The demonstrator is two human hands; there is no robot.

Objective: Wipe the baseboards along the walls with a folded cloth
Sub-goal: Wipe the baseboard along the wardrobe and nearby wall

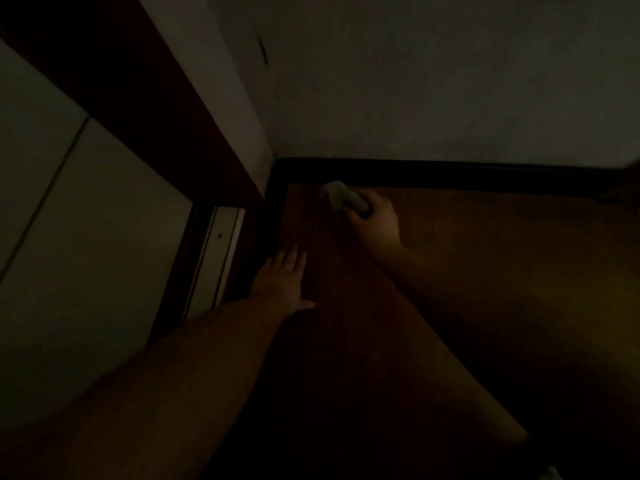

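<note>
The floor (450, 271) met a dark baseboard (450, 174) under the wall (415, 81), in dim light. The left hand (284, 282) lay flat on the floor, fingers spread, bracing. The right hand (375, 220) curled round the folded cloth (341, 197) at the baseboard near the corner. Best pressed firmly, wiping in long strokes out from the corner.

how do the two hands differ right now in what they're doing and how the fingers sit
The right hand grips the pale folded cloth with curled fingers; the left hand holds nothing and lies flat, fingers straight.
The right hand is up at the dark baseboard near the corner; the left hand sits farther back on the wooden floor, seemingly as a prop.
Both are bare and reach forward from bare forearms.
</note>
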